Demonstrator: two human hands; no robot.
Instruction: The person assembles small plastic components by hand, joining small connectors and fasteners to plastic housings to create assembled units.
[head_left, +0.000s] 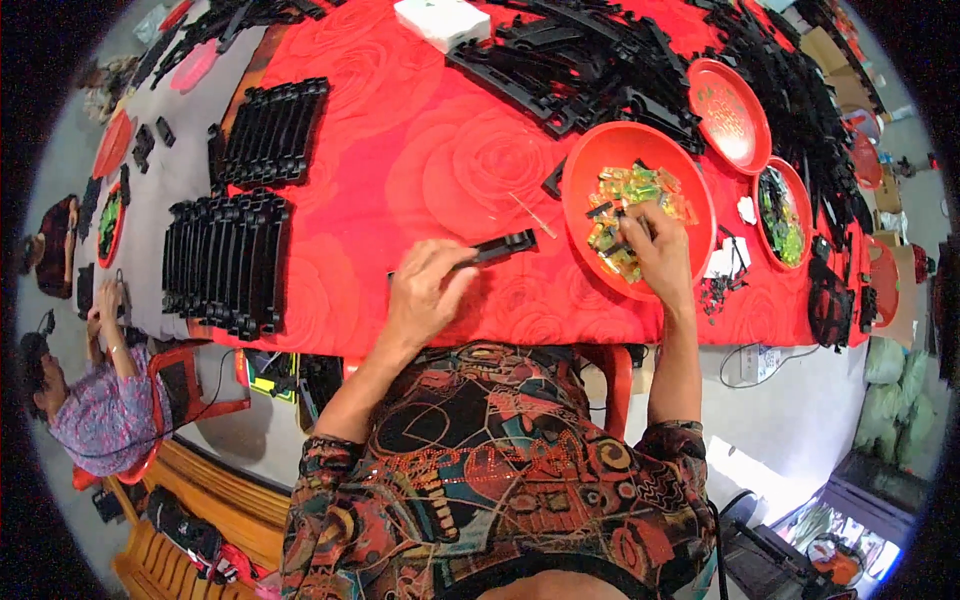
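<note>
My left hand [428, 292] is closed on a long black plastic strip [508, 246], which lies slanted across the red tablecloth. Its right end sticks out past my fingers, and my palm covers much of the rest. Over a red plastic bowl [703, 205], my right hand [660, 250] reaches down with fingers pinched together. Small shiny yellow, green and orange pieces [645, 187] fill the bowl's middle. Something dark shows at my right fingertips, too small to make out. A thin stick [533, 215] lies between the strip and the bowl.
Black strips stand in two neat rows, a far row [275, 130] and a near row [228, 262], at left. A large black heap [580, 60] covers the back. More red bowls [765, 150] stand at right. Another person [105, 400] sits at far left.
</note>
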